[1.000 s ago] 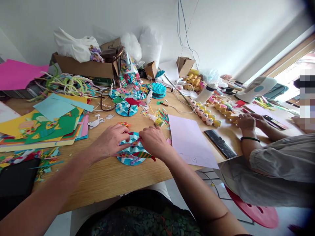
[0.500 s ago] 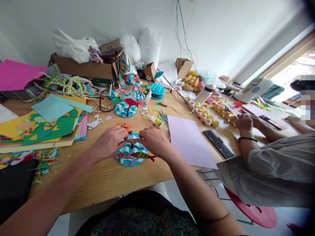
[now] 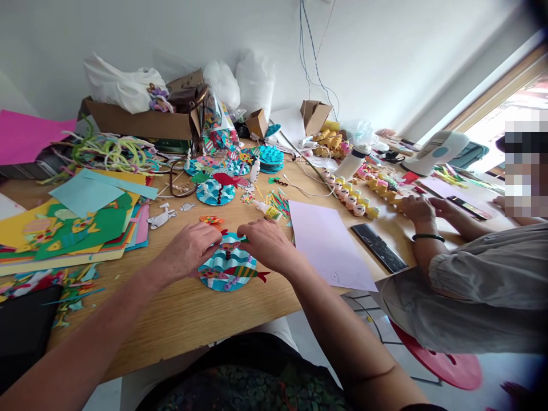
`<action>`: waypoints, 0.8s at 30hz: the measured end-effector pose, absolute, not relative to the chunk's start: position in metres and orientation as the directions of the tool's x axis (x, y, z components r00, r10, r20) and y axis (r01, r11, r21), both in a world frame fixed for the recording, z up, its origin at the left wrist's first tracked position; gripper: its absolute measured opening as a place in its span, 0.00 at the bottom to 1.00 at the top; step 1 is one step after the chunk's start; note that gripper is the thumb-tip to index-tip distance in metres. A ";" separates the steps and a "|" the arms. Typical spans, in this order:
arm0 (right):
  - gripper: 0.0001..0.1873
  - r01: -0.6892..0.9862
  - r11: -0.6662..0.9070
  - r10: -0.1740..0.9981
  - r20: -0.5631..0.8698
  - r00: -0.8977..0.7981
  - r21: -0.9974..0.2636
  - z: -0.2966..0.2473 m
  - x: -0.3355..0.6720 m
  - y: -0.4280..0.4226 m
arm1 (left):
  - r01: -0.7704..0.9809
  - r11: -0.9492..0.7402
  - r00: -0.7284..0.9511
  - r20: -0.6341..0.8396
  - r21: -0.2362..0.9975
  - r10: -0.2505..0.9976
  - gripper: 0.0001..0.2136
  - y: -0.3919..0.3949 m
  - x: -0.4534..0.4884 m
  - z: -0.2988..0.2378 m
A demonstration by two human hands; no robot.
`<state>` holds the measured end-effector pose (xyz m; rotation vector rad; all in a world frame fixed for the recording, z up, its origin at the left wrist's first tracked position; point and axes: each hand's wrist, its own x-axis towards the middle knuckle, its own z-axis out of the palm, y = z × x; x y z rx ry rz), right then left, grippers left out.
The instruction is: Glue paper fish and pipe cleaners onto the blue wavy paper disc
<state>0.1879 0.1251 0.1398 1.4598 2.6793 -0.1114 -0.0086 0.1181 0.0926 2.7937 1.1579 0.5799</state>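
Observation:
A round blue paper disc [image 3: 223, 283] with wavy white and blue strips lies on the table in front of me. A striped red and green paper fish [image 3: 242, 272] lies across its lower part. Near the top, a small pinkish paper fish [image 3: 231, 246] spans between my hands. My left hand [image 3: 194, 248] has its fingers closed at the left end of this fish, and my right hand [image 3: 265, 242] pinches at the right end; the fingertips are partly hidden. Just beyond my left hand is an orange dotted paper fish [image 3: 212, 220].
A glue bottle [image 3: 269, 211] lies beyond my right hand, next to lilac paper [image 3: 327, 245] and a phone [image 3: 379, 247]. Another decorated disc [image 3: 209, 194] lies farther back. Coloured sheets [image 3: 89, 228] are stacked at left. A co-worker's hands [image 3: 422, 210] are at right.
The view has shifted slightly. Both hands stay at the top of the blue disc, with hardly any movement of the fingers.

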 end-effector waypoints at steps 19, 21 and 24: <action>0.13 0.839 0.544 0.832 -0.140 -0.537 0.016 0.140 0.181 0.124 | 0.693 -0.613 0.543 0.285 0.379 0.790 0.18 0.122 -0.013 0.092; 0.13 0.839 0.544 0.832 -0.141 -0.536 0.019 0.139 0.181 0.124 | 0.695 -0.598 0.543 0.254 0.398 0.800 0.16 0.123 -0.013 0.095; 0.13 0.840 0.542 0.833 -0.145 -0.534 0.023 0.139 0.181 0.123 | 0.692 -0.602 0.557 0.236 0.399 0.796 0.14 0.124 -0.013 0.098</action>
